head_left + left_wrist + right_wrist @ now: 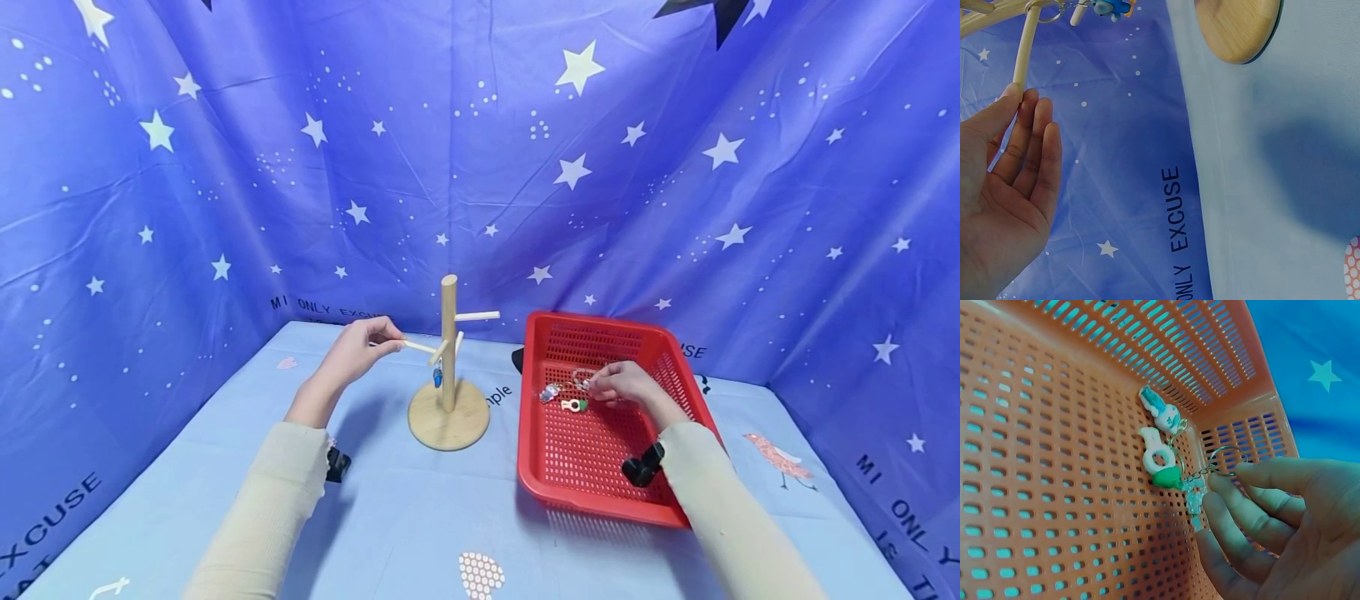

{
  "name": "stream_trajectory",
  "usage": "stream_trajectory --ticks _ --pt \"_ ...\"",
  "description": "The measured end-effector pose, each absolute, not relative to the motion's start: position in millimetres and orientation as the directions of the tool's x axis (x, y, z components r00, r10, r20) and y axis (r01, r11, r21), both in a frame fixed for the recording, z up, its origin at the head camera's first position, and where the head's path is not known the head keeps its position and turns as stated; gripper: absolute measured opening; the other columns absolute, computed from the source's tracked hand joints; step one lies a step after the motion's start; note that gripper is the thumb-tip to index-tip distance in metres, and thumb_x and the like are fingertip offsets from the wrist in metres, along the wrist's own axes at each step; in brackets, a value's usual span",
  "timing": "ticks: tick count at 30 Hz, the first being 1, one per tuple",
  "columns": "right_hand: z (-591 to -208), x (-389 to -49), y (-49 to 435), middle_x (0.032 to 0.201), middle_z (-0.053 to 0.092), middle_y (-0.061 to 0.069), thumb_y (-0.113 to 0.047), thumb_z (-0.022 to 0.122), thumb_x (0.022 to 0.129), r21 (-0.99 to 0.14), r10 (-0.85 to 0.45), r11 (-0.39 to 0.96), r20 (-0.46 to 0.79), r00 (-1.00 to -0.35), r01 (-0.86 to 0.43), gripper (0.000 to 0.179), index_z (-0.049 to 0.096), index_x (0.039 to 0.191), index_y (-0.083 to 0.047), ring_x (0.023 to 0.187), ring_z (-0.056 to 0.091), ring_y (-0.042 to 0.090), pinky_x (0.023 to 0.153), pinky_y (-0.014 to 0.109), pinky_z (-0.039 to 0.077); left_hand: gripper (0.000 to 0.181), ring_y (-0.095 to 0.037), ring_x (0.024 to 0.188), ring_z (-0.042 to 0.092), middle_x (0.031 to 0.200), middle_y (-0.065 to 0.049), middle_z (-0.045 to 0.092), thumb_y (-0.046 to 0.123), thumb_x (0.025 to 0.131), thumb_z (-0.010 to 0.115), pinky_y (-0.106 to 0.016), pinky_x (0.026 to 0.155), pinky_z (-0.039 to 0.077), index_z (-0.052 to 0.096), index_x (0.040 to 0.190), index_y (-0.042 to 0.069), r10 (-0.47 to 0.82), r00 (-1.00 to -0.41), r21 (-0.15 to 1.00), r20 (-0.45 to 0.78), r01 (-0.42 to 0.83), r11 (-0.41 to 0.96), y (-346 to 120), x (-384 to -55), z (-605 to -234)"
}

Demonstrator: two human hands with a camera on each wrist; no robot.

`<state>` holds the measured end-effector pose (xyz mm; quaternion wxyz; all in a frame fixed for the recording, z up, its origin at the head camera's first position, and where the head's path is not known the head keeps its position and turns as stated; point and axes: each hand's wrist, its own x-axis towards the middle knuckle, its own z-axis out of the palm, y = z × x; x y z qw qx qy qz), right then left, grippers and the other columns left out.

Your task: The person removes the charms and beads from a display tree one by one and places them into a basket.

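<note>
A wooden peg stand [448,350] with a round base stands left of the red basket. My left hand [363,346] pinches the tip of one of its pegs [1025,50] between thumb and index finger. Around that peg, close to the post, hangs the ring of a keychain with a blue figure [438,377]. Inside the basket, my right hand [626,385] pinches the metal ring [1229,450] of a keychain. Its short chain leads to a white and green charm [1161,464] resting against the basket's mesh. Beside it lies another keychain with a pale figure [1160,412].
The red plastic basket [531,433] has raised, perforated walls around my right hand. A small clear charm [1194,503] lies partly behind the right fingers. A blue starry curtain [420,167] rises behind the light blue tablecloth [405,517].
</note>
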<state>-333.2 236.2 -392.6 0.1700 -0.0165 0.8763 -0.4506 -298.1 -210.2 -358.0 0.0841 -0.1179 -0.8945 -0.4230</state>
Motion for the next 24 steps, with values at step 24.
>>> stream_trajectory --ticks 24 --pt "-395.6 -332.3 239.4 0.088 0.076 0.007 -0.007 0.057 0.097 -0.793 -0.127 0.583 -0.304 -0.944 0.177 0.017 0.063 0.106 0.005 0.075 0.069 0.010 0.070 0.030 0.057 0.006 -0.025 0.093 0.068 0.097 -0.012 0.074 0.012 0.094 0.068 -0.039 0.084 0.054 0.069 0.096 0.007 0.139 -0.958 0.732 0.251 0.282 0.621 -210.3 -298.4 -359.4"
